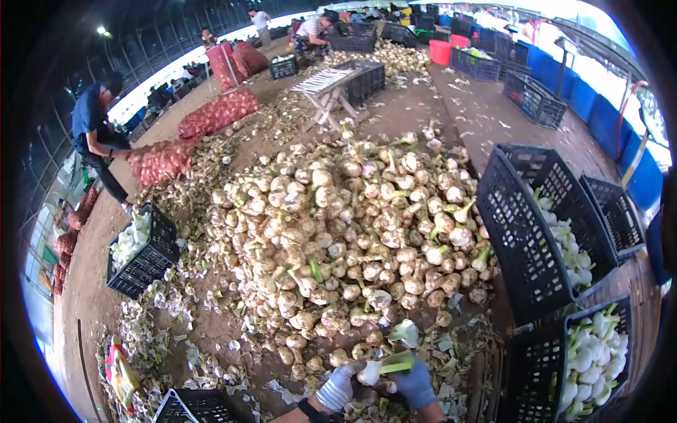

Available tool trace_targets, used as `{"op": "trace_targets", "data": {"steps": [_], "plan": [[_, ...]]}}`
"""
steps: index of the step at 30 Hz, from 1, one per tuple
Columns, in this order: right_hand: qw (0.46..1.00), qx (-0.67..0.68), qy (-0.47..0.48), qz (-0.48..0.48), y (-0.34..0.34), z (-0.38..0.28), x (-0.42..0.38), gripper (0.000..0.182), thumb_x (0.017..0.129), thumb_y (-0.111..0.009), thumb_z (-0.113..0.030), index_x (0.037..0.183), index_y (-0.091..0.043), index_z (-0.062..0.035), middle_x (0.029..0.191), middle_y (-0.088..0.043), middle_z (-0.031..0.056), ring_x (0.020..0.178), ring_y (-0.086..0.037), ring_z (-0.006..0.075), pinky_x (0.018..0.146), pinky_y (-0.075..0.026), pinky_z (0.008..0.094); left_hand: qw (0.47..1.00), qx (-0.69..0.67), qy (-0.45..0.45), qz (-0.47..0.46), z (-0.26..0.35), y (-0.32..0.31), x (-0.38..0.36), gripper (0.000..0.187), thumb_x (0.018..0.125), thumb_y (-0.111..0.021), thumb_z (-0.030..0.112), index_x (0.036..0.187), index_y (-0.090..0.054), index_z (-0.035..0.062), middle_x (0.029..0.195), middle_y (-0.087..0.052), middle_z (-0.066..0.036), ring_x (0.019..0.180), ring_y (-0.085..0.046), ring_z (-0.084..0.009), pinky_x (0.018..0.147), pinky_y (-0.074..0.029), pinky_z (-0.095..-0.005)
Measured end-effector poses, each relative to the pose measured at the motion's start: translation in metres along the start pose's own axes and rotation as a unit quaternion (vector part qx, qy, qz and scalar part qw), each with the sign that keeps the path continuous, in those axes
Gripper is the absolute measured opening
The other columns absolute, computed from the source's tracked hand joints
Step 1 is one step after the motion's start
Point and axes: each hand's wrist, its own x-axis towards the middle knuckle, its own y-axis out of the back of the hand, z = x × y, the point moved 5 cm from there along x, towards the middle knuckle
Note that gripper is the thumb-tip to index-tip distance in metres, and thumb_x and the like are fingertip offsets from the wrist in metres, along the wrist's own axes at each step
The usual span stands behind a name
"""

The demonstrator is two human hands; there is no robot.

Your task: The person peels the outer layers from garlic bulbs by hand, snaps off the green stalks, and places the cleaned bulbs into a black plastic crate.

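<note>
In front of me at the bottom of the view, my left hand [338, 389], in a pale glove, closes on a white garlic bulb [369, 374]. Its green stem [397, 363] reaches to my right hand [415, 385], in a blue-grey glove, whose fingers are closed around the stem end. Just beyond the hands is a whitish-green piece [405, 333], perhaps a bulb or loose peel. A large heap of soil-stained garlic [345, 233] spreads ahead of both hands, with several bulbs close to the left fingers.
Black crates of white garlic stand at right [525, 240], lower right [536, 374] and left [169, 243]. Another crate edge [201, 407] is at bottom left. Peel scraps [166, 331] litter the floor. One person [92, 130] handles a red mesh sack [163, 162]; another [310, 35] bends farther back.
</note>
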Motion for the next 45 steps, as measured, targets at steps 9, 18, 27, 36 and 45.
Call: {"op": "trace_targets", "data": {"steps": [9, 18, 27, 36, 45], "plan": [[0.854, 0.464, -0.193, 0.133, 0.003, -0.036, -0.015, 0.027, 0.072, -0.058, -0.001, 0.099, -0.057, 0.0043, 0.092, -0.062, 0.0098, 0.079, -0.061, 0.0215, 0.074, -0.053, 0.0338, 0.986, -0.113, -0.079, -0.091, -0.024, 0.000, 0.022, 0.026, 0.087, -0.055, 0.013, 0.108, -0.053, -0.0008, 0.102, -0.060, -0.007, 0.092, -0.058, -0.0210, 0.084, -0.049, -0.0360], [0.820, 0.466, -0.273, 0.192, 0.007, 0.024, -0.028, 0.021, 0.076, -0.061, -0.007, 0.095, -0.060, 0.0012, 0.085, -0.063, 0.0057, 0.071, -0.060, 0.0167, 0.067, -0.051, 0.0283, 0.941, 0.176, -0.281, 0.064, 0.046, -0.048, -0.020, 0.024, 0.073, -0.055, -0.014, 0.094, -0.056, -0.0012, 0.085, -0.062, -0.005, 0.077, -0.061, -0.0133, 0.069, -0.051, -0.0270], [0.860, 0.342, -0.304, 0.227, 0.029, 0.016, -0.014, 0.023, 0.079, -0.059, -0.016, 0.097, -0.063, -0.0028, 0.080, -0.063, 0.0038, 0.067, -0.061, 0.0150, 0.054, -0.049, 0.0253, 0.740, 0.590, -0.231, -0.224, -0.014, -0.069, -0.039, 0.018, 0.070, -0.065, 0.007, 0.088, -0.062, 0.0058, 0.072, -0.058, -0.010, 0.068, -0.059, -0.0223, 0.063, -0.049, -0.0310], [0.768, 0.504, -0.329, 0.219, 0.041, 0.026, -0.029, 0.030, 0.087, -0.055, -0.035, 0.096, -0.061, -0.0074, 0.069, -0.063, 0.0030, 0.044, -0.051, 0.0105, 0.032, -0.037, 0.0212, 0.472, 0.873, -0.105, -0.058, -0.009, -0.006, -0.022, 0.036, 0.069, -0.065, 0.025, 0.100, -0.060, 0.0067, 0.085, -0.057, -0.018, 0.079, -0.058, -0.0341, 0.068, -0.048, -0.0431], [0.767, 0.479, -0.372, 0.208, 0.006, 0.015, -0.041, 0.033, 0.085, -0.057, -0.042, 0.091, -0.056, -0.0104, 0.060, -0.052, -0.0020, 0.039, -0.044, 0.0091, 0.031, -0.032, 0.0202, 0.552, 0.737, -0.390, 0.011, 0.027, -0.070, -0.018, 0.021, 0.073, -0.064, 0.019, 0.083, -0.060, 0.0003, 0.063, -0.053, -0.011, 0.054, -0.055, -0.0255, 0.050, -0.045, -0.0354]]}}
